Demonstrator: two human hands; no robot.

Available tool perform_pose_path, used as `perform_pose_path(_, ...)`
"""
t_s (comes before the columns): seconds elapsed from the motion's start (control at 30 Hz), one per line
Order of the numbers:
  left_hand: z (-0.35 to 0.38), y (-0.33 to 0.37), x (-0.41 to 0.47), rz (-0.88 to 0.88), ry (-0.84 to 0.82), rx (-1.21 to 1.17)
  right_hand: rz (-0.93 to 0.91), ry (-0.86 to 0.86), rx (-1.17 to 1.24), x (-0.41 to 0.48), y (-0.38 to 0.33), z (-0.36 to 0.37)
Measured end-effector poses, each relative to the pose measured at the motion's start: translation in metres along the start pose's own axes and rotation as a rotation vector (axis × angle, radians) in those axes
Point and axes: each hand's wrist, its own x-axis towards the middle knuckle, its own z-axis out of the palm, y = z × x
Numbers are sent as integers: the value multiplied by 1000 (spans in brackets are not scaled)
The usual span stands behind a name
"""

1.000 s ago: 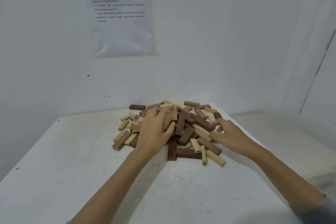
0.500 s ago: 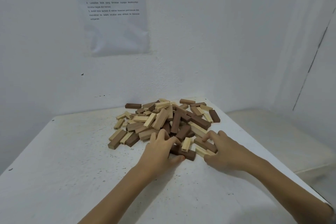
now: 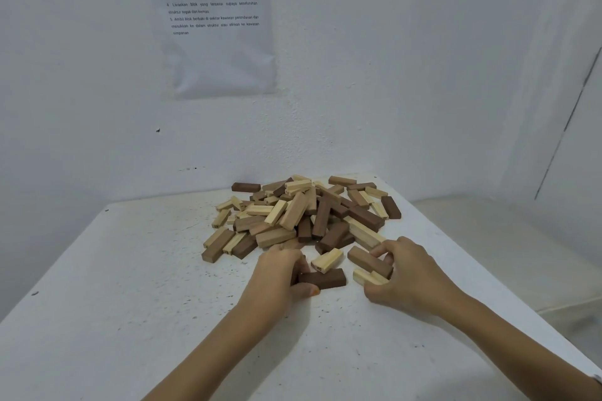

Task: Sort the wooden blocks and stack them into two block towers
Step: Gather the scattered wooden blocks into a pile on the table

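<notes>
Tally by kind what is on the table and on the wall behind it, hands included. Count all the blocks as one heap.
Hands: 2, left hand gripping a dark block, right hand gripping a mid-brown block
Block heap: 1
Table: 1
Printed sheet on the wall: 1
Total: 5

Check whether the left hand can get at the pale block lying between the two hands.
Probably yes: the pale block lies uncovered right beside the left hand, nothing between them, though that hand grips the dark block below it.
</notes>
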Motion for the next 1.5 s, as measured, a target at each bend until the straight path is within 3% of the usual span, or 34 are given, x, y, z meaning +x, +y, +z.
perform_pose_path(0.17, -14, -13, -11, 15, 45, -51, -60, 16, 117, 5, -6, -3)
perform_pose_path(0.37, -40, -25, -7, 40, 238, -222, -156, 28, 309, 23, -37, -16)
perform_pose_path(0.7, -62, -33, 71, -63, 407, -394, -63, -62, 438, 117, -87, -27)
perform_pose_path(1.03, -58, -49, 103, -67, 216, -354, -76, -293, 362, 158, -72, -38)
perform_pose_path(1.13, -64, -41, 111, -57, 287, -323, -69, -246, 401, 160, -61, -68)
perform_pose_path(1.27, -70, -17, 132, 83, 311, -273, 55, -101, 366, 169, -25, -94)
perform_pose_path(1.5, -54, 29, 200, 213, -43, -115, 334, -157, 133, 186, 16, -74)
